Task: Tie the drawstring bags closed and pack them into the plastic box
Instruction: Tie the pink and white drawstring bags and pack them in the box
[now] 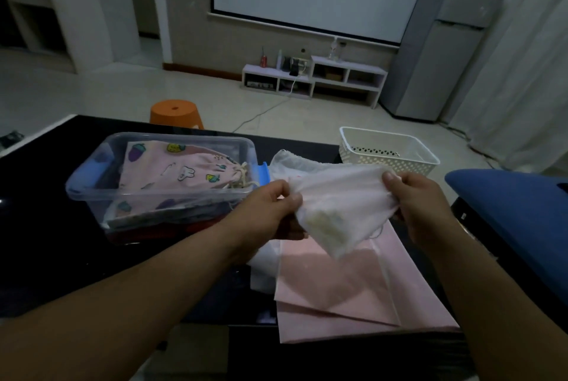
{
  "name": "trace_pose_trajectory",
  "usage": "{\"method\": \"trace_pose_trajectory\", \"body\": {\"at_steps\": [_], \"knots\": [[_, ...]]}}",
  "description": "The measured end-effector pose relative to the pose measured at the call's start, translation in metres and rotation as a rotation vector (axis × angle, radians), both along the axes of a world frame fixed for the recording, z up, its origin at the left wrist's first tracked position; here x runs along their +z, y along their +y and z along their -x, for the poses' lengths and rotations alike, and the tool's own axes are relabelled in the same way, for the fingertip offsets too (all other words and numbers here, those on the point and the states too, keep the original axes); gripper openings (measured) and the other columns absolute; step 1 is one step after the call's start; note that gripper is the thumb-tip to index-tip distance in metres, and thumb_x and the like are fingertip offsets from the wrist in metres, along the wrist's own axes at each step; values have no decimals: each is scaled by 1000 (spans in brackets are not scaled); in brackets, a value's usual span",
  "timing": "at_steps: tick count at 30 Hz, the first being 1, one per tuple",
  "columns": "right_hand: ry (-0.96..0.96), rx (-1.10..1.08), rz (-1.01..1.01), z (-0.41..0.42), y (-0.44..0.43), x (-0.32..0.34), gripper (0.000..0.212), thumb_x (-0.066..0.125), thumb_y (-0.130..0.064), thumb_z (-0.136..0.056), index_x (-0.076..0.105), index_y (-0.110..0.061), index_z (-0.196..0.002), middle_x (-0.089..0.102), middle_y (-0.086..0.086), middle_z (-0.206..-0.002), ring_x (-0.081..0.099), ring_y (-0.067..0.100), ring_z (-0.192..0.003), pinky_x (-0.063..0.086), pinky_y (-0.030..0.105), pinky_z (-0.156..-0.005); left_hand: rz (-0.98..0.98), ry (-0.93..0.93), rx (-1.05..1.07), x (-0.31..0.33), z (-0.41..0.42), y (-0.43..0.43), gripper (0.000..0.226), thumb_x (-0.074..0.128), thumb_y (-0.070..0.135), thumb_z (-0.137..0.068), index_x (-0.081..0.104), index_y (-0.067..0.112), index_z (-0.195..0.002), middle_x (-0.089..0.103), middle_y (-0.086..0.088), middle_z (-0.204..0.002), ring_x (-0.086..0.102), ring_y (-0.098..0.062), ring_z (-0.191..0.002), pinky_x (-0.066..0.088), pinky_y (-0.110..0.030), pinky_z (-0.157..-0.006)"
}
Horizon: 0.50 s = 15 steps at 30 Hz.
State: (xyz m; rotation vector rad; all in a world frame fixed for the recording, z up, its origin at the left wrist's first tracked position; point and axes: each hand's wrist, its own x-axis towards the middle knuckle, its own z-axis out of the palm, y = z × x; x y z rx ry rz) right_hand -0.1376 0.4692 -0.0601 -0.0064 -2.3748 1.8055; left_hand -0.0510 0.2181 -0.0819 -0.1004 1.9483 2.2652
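A white drawstring bag [338,205] with a faint yellow print hangs between my hands above the table. My left hand [270,205] pinches its left edge, and my right hand [418,199] grips its top right edge. To the left stands the clear plastic box [92,190] with blue latches. Inside it lies a pink patterned drawstring bag [172,168], its cord bunched at the right end, on top of other fabric. Under the held bag lie pale pink bags [338,288] stacked flat on the table. Another white bag [295,162] lies behind my hands.
The table [46,257] is black and glossy. A white perforated basket [387,150] stands at the back right. A blue cushioned thing [516,205] sits at the right edge. An orange stool [176,113] stands on the floor beyond the table.
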Motion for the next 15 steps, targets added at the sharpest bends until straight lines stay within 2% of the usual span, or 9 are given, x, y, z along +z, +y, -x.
{"method": "trace_pose_trajectory", "body": {"at_steps": [2, 4, 6, 8, 11, 13, 15], "knots": [[-38, 42, 29, -1, -8, -2, 32, 63, -26, -101, 65, 3, -88, 55, 16, -68, 48, 25, -60, 41, 38, -56, -63, -4, 85, 6, -6, 1, 24, 48, 23, -110, 56, 1, -114, 73, -17, -113, 77, -28, -92, 65, -40, -77], [-47, 77, 49, -5, -17, -1, 31, 62, -26, -102, 63, 1, -86, 51, 8, -59, 44, 20, -52, 35, 31, -51, -43, 32, 190, 15, -14, 2, 23, 44, 26, -111, 56, 6, -113, 69, -15, -115, 76, -26, -93, 64, -34, -70], [-41, 119, 78, -12, -26, 3, 30, 62, -23, -102, 62, 0, -84, 49, 4, -52, 41, 17, -45, 30, 29, -49, 136, 136, 354, 23, -17, -2, 21, 42, 29, -111, 56, 14, -108, 67, -11, -110, 71, -25, -96, 65, -43, -74], [-34, 164, 93, -18, -43, 7, 28, 62, -23, -101, 63, 0, -85, 52, 6, -56, 44, 16, -46, 31, 29, -50, 314, 245, 504, 33, -18, -15, 21, 40, 31, -111, 55, 18, -105, 64, -8, -100, 66, -25, -93, 60, -49, -82], [-53, 214, 112, -23, -75, 14, 23, 63, -21, -100, 69, -1, -91, 58, 12, -70, 50, 19, -54, 36, 31, -53, 379, 342, 633, 51, -11, -46, 19, 39, 30, -112, 53, 19, -105, 60, 0, -93, 61, -17, -87, 56, -43, -77], [-39, 266, 67, -22, -103, 18, 22, 64, -20, -100, 69, -3, -89, 59, 13, -70, 51, 19, -55, 36, 31, -52, 475, 360, 712, 57, -4, -78, 17, 42, 30, -111, 53, 20, -103, 60, 3, -92, 59, -14, -85, 53, -38, -72], [-18, 309, 10, -19, -132, 25, 22, 64, -20, -100, 67, -5, -86, 58, 12, -67, 52, 18, -53, 38, 30, -50, 615, 349, 769, 56, 4, -115, 19, 44, 33, -109, 56, 21, -100, 61, 2, -89, 60, -19, -84, 51, -38, -72]]}}
